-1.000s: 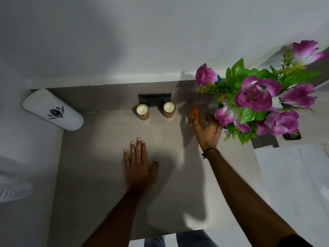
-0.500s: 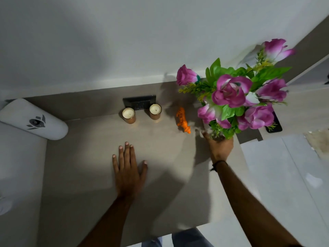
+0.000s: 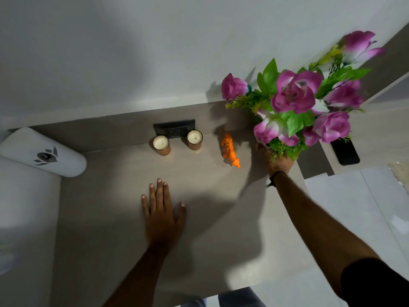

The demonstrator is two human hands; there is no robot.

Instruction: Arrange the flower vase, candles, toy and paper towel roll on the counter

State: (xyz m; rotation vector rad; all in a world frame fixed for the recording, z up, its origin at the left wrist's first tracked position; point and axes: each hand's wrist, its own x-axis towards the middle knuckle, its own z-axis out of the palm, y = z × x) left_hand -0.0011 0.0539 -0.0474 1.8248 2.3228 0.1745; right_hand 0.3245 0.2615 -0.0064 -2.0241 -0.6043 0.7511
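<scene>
Right hand (image 3: pixel 279 163) has left the orange toy (image 3: pixel 230 150) standing by the two candles (image 3: pixel 161 145) and now wraps the flower vase (image 3: pixel 294 111) base under the blooms at the counter (image 3: pixel 110 196) back-right. Left hand (image 3: pixel 162 214) stays flat, fingers spread, holding nothing. Toy looks placed; vase next, the white roll (image 3: pixel 44 152) far left untouched.

vase hidden under flowers (image 3: pixel 296 103) | right hand (image 3: pixel 280 161) fingers hidden | topmost bloom blurred
</scene>
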